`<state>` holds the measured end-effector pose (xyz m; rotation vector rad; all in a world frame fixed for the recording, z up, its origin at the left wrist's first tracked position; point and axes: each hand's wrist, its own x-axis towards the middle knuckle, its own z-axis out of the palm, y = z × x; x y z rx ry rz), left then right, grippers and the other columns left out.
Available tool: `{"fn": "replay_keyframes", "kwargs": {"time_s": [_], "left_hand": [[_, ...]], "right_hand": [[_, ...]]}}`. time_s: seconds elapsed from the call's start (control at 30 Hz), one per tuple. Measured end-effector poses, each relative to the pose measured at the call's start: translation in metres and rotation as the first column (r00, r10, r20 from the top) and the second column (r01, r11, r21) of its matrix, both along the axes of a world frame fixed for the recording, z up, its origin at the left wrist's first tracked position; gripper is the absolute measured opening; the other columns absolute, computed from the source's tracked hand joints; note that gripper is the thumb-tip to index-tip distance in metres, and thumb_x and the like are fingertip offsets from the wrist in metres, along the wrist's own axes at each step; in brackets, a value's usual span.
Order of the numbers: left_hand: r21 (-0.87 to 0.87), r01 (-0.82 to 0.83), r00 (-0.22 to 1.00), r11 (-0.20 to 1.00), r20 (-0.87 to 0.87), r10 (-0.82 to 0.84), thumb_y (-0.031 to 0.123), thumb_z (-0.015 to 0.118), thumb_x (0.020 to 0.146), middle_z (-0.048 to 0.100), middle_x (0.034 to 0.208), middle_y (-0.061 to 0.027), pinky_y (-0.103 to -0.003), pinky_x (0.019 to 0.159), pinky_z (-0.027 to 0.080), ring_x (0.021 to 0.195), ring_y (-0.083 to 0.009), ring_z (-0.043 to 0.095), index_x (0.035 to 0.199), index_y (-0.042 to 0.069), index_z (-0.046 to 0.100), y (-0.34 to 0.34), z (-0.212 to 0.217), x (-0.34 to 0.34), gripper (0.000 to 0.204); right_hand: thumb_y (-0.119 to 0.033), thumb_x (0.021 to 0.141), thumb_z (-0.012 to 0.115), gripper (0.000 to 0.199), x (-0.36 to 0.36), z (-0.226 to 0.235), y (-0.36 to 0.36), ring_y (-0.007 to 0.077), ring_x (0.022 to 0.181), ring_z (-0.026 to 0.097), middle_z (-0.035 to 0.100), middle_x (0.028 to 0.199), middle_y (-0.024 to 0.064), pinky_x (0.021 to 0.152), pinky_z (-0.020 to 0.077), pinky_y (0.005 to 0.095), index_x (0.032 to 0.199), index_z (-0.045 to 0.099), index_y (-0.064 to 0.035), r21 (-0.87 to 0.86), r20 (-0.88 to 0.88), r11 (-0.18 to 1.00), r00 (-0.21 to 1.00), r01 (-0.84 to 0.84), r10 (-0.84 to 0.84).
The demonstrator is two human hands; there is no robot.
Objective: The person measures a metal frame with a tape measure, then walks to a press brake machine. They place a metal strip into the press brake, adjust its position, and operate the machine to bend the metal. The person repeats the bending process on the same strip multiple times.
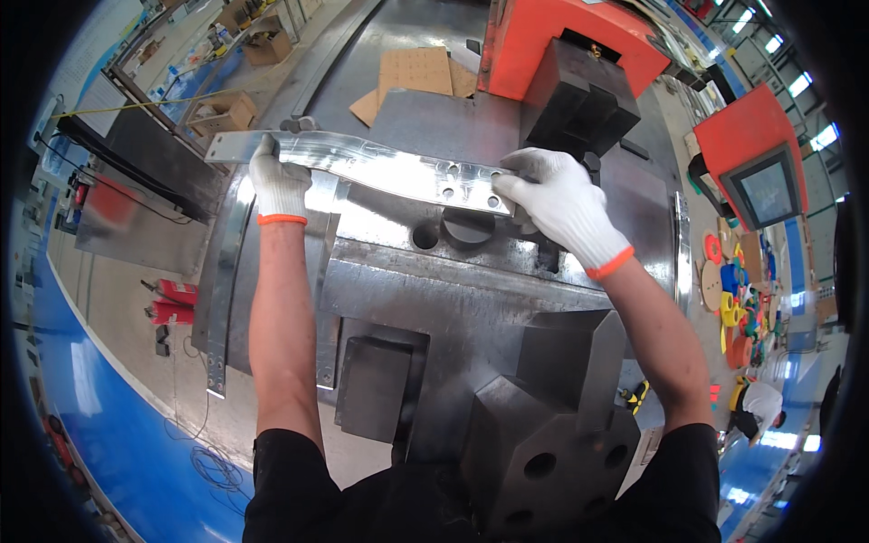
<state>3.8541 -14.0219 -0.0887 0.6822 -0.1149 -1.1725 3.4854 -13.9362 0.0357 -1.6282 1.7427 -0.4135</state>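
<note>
A long shiny flat metal bar point(380, 167), with a slight bend along it and several round holes near its right end, spans the space between my two gloved hands. My left hand point(279, 184), in a white knit glove with an orange cuff, is closed on the bar near its left end, thumb on top. At the holed end my right hand point(557, 195), gloved the same way, pinches the bar between thumb and fingers. Under the right end are a dark round metal piece point(468, 226) and a hole in the steel bed point(407, 281). Whether the bar rests on anything is unclear.
Ahead stand a dark die block point(584, 100) and an orange-red machine housing point(516, 54). Faceted black blocks point(552, 434) sit close to my body. Similar metal strips point(226, 299) lie at left. A screen panel point(768, 190) hangs at right; cardboard point(415, 71) lies behind the bar.
</note>
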Motion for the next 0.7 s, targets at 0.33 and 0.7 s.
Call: {"fn": "replay_keyframes", "kwargs": {"time_s": [0.33,0.7], "left_hand": [[0.084,-0.211,0.976,0.974,-0.027,0.214,0.036,0.042,0.115,0.067,0.119,-0.0171,-0.05,0.103,0.056,0.108,-0.0327,0.07,0.122,0.001,0.057,-0.028,-0.019,-0.015,0.039],[0.028,-0.106,0.961,0.994,-0.254,0.11,0.028,0.052,0.112,0.062,0.133,-0.0224,-0.058,0.115,0.048,0.127,-0.0384,0.061,0.132,0.0,0.055,0.033,-0.027,-0.039,0.035]], "right_hand": [[-0.024,0.104,0.066,0.039,-0.148,0.012,0.025,0.0134,0.085,0.069,0.073,0.108,0.0067,0.077,0.0571,0.0279,0.133,0.066,0.0007,-0.159,0.238,0.924,0.922,0.347,-0.305],[-0.02,0.097,0.064,0.052,-0.155,-0.036,0.029,0.0126,0.084,0.068,0.071,0.097,0.0064,0.079,0.0562,0.0259,0.144,0.059,0.0019,0.182,0.366,0.922,0.846,0.343,-0.387]]}}
